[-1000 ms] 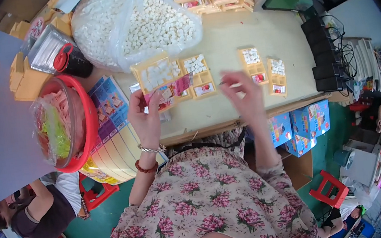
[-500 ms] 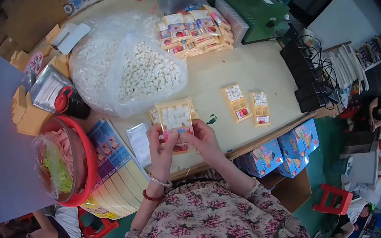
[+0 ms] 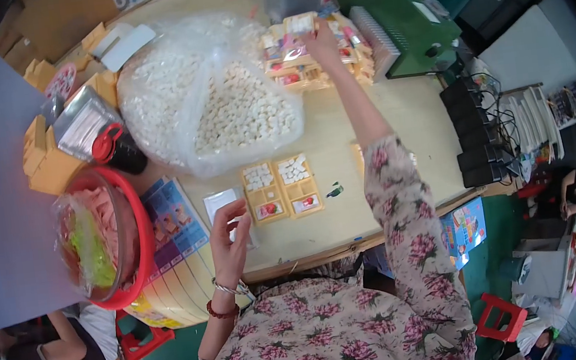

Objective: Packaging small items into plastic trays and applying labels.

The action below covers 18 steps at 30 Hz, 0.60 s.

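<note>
The right hand (image 3: 320, 45), upper centre of the frame, pinches the right edge of a filled yellow tray (image 3: 298, 25) at the pile of packs (image 3: 287, 79). The tray looks light and fairly stiff, perhaps slippery-faced; its side rims should suit gripping. That arm reaches far forward; the left hand (image 3: 227, 236), left of centre, hovers empty, half open, fingers curled.

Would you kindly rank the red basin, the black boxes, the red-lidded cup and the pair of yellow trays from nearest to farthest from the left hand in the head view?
1. Yellow trays: just right of the left hand.
2. Red basin: to its left.
3. Red-lidded cup: up and left.
4. Black boxes: far right, near the table's edge.
</note>
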Motion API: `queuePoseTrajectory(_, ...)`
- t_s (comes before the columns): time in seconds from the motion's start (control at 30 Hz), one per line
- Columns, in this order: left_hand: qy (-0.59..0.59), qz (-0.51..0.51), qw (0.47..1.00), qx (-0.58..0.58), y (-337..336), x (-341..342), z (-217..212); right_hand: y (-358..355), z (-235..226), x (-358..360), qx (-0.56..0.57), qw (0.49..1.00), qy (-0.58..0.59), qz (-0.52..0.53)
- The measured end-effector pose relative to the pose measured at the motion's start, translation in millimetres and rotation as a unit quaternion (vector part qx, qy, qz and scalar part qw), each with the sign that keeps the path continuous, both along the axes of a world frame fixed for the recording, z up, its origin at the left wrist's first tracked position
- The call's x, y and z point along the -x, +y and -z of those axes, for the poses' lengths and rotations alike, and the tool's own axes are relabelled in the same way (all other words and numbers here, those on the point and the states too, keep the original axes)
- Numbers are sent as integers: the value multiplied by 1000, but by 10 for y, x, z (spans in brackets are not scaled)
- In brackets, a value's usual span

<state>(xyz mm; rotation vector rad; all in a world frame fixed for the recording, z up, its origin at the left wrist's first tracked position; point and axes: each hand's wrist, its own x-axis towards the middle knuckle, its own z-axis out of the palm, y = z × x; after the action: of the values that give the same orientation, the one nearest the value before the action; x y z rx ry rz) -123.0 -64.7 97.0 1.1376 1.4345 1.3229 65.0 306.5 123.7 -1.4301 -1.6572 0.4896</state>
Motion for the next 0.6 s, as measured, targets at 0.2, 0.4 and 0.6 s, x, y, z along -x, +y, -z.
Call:
queuePoseTrajectory(0.2,53,-153,987,-3,-316,373,26,666,247,-283,-14,940,-340,11)
queuePoseTrajectory(0.4,111,-185,971,104,-748,537,393,66,105,13,-214,940,-258,59)
queuePoseTrajectory(0.6,79,-180,975,102,-1016,427,397,-1880,115,321,-58,986,39,-153)
